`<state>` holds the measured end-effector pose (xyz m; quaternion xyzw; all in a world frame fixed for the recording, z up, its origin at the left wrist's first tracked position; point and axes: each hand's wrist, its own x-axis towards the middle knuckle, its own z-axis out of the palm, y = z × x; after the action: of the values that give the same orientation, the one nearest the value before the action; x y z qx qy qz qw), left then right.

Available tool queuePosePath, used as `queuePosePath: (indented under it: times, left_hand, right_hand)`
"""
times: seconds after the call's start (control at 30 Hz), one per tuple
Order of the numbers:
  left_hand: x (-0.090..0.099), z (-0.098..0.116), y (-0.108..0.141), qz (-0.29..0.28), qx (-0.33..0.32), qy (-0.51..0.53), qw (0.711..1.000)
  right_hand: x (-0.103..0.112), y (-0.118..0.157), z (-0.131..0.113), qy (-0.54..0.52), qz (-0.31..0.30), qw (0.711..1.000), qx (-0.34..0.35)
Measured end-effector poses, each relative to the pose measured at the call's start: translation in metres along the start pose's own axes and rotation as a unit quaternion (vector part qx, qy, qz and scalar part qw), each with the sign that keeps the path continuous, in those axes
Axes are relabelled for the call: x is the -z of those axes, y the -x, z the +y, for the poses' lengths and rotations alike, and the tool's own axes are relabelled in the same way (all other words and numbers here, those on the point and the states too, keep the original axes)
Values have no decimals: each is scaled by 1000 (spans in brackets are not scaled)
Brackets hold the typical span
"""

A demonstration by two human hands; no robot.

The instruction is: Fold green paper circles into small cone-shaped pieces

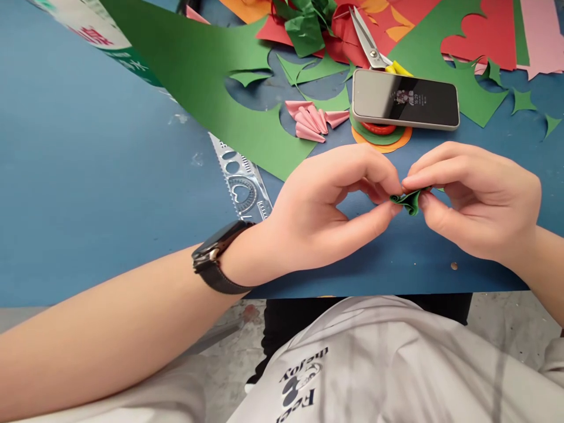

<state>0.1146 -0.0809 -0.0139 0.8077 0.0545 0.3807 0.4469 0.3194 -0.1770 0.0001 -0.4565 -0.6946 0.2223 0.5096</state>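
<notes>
Between my fingertips is a small piece of green paper (pixel 410 202), its near edges curled into little rolls. My left hand (pixel 339 202) pinches its left side with thumb and forefinger. From the right, my right hand (pixel 478 200) grips the same piece, thumb below and fingers above, so part of the paper is hidden. It is held just above the blue table, near the front edge. Behind my left hand lie several pink paper cones (pixel 312 120) in a small pile. A phone (pixel 405 100) rests beyond both hands, on top of round paper pieces.
Scissors (pixel 372 50) with yellow handles lie open-bladed behind the phone. A large cut green sheet (pixel 211 76) spreads to the left, over part of a clear plastic ruler (pixel 242 182). Red sheets (pixel 489 35) and green scraps (pixel 524 101) cover the back right of the blue table (pixel 110 194).
</notes>
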Motion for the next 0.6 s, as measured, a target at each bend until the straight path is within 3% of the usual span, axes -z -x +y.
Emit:
queuePosePath:
  times: [0.17,0.4,0.6]
  left_hand:
    - [-1,2,-1,20,20,24,999]
    - [2,-1,0,-7,-13,22,1000]
    - [4,-1,-1,-36,-17,31,999]
  right_hand:
    - [1,2,1,-32,7,999,-14]
    - [9,-6,1,46,-44,993,104]
    - [11,-7,1,31,-71,991,110]
